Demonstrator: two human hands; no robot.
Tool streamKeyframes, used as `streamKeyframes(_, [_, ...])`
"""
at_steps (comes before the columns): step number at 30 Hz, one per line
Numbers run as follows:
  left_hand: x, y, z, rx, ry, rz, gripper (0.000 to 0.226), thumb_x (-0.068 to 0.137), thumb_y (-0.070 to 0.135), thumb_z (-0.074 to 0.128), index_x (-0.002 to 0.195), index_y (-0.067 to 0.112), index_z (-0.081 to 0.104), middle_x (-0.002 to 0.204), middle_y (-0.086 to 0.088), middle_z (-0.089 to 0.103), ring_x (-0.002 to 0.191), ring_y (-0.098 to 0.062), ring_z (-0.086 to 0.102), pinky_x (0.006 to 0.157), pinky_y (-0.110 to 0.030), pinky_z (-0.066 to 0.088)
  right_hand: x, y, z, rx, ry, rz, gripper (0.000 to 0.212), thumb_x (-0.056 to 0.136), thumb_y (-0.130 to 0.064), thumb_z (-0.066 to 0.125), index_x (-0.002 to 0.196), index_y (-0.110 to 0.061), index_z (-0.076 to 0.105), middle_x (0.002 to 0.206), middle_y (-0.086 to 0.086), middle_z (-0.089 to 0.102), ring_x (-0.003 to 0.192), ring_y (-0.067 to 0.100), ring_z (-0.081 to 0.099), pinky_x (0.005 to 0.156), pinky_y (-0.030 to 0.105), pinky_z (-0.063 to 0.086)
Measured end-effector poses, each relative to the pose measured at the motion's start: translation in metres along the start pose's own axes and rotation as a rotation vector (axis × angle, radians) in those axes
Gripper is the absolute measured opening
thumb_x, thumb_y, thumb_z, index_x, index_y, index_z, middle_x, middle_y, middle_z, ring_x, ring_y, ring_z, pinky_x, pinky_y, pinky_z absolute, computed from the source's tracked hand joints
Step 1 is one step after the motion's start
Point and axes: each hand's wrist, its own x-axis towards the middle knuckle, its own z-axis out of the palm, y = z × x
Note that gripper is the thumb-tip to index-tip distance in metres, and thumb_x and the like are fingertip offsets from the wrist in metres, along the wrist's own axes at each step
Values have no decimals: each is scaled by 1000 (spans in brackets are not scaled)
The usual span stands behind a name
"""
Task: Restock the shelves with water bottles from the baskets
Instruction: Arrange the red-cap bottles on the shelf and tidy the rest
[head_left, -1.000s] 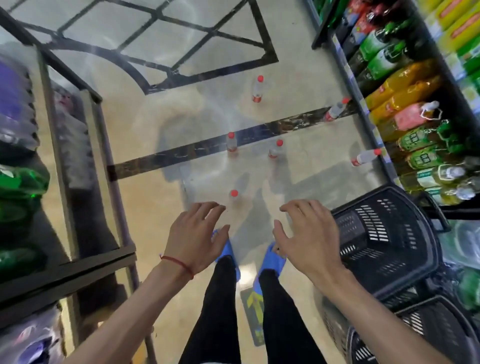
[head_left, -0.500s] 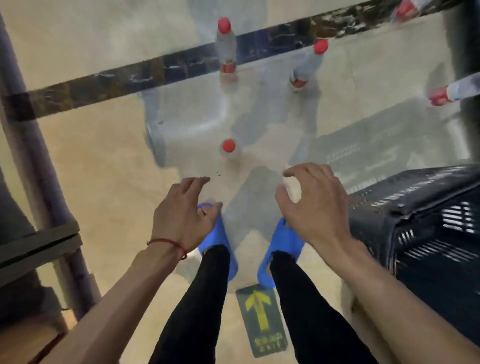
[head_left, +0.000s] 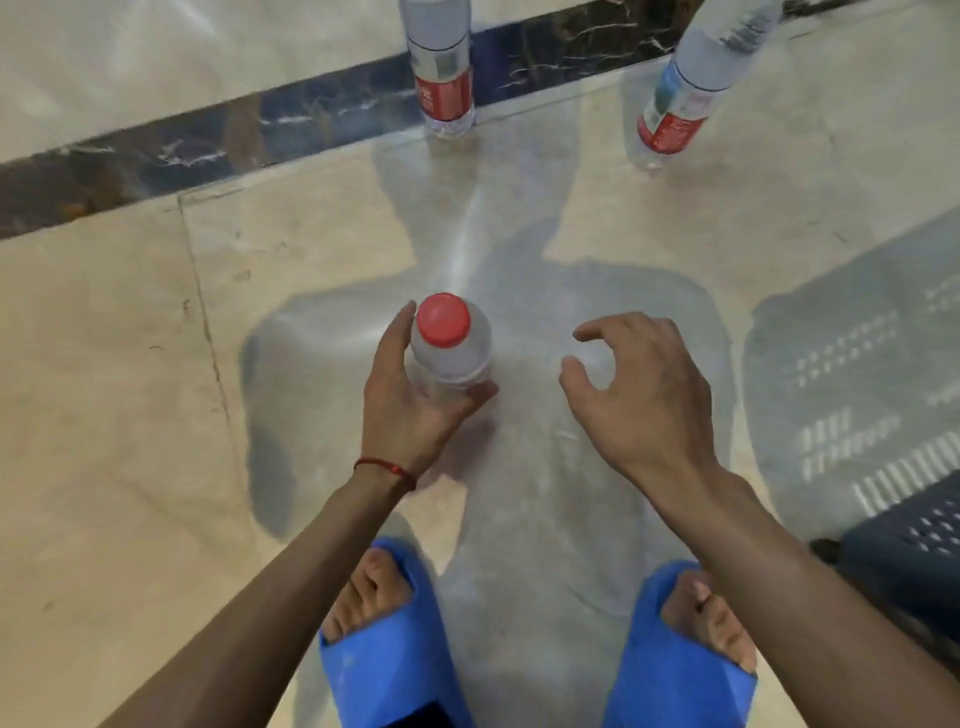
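Observation:
A clear water bottle (head_left: 451, 349) with a red cap stands on the floor right in front of my feet. My left hand (head_left: 410, 400) wraps around its upper body, thumb on the near side and fingers on the left. My right hand (head_left: 641, 395) hovers to the right of it with fingers loosely curled and nothing in them. Two more water bottles with red labels stand farther off: one (head_left: 441, 67) on the dark floor stripe, one (head_left: 685, 88) to its right, leaning in the view. A corner of the dark plastic basket (head_left: 904, 561) shows at the right edge.
The floor is glossy beige tile with a dark marble stripe (head_left: 208, 150) across the top. My feet in blue slippers (head_left: 395, 644) stand at the bottom of the view. The basket's shadow falls on the floor at the right.
The view has dropped close to the floor. My left hand has reached forward and taken hold of the nearest bottle. My right hand moved forward beside it, empty.

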Motion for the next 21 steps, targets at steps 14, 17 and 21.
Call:
streamKeyframes(14, [51, 30, -10, -71, 115, 150, 49, 66, 38, 93, 104, 41, 62, 100, 22, 69, 91, 5, 67, 74, -10, 52, 68, 19, 11, -48, 202, -17, 29, 92, -38, 66, 114, -21, 74, 121, -2, 71, 117, 22, 57, 90, 34, 47])
streamKeyframes(17, [75, 65, -22, -18, 94, 186, 51, 66, 37, 92, 109, 33, 66, 97, 20, 68, 85, 2, 68, 67, -4, 48, 102, 20, -14, 5, 267, 93, 38, 94, -40, 67, 127, -22, 68, 133, -5, 66, 126, 20, 53, 93, 33, 44])
streamKeyframes(21, [102, 95, -17, 10, 85, 207, 62, 69, 38, 90, 122, 18, 65, 106, 6, 66, 91, -16, 66, 84, -23, 52, 149, 19, -38, 118, 375, 231, 56, 95, -47, 67, 144, -22, 54, 146, -3, 56, 135, 21, 47, 94, 36, 43])
